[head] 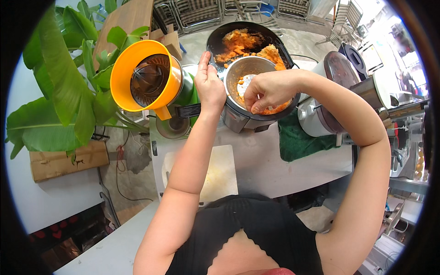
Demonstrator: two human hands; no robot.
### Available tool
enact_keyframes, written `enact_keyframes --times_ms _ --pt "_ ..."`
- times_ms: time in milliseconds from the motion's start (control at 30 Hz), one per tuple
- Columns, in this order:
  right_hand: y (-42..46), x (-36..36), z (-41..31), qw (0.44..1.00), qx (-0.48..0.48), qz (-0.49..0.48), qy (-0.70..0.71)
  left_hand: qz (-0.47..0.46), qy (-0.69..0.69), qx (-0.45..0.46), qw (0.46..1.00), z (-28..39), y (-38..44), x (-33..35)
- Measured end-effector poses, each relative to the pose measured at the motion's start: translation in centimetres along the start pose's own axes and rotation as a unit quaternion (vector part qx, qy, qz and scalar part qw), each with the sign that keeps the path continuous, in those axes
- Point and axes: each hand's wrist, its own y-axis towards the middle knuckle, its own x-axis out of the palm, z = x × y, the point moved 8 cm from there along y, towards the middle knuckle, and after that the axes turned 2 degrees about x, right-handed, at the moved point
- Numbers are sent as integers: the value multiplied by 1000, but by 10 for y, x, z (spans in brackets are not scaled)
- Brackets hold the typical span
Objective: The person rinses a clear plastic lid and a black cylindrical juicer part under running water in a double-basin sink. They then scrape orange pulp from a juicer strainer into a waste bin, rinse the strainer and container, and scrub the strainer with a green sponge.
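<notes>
A juice extractor with a round metal filter basket on top stands at the far side of the table. My right hand reaches into the basket with bent fingers, near orange pulp along its near rim; whether pulp is between the fingertips is hidden. My left hand rests against the left side of the extractor, fingers extended and pointing away from me. Behind the basket, a black bowl-like container holds clumps of orange pulp.
An orange citrus juicer stands left, beside large plant leaves. A white cutting board lies on the metal table. Right are a green cloth and a white appliance. Folding chairs stand beyond.
</notes>
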Motion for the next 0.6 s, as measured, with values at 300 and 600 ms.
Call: enact_keyframes --times_ms 300,600 --pt "-14 0 18 981 91 -81 -153 -4 0 -4 1000 0 0 2" --pt "-17 -5 24 943 130 -52 -302 -3 4 -2 1000 1 -1 2"
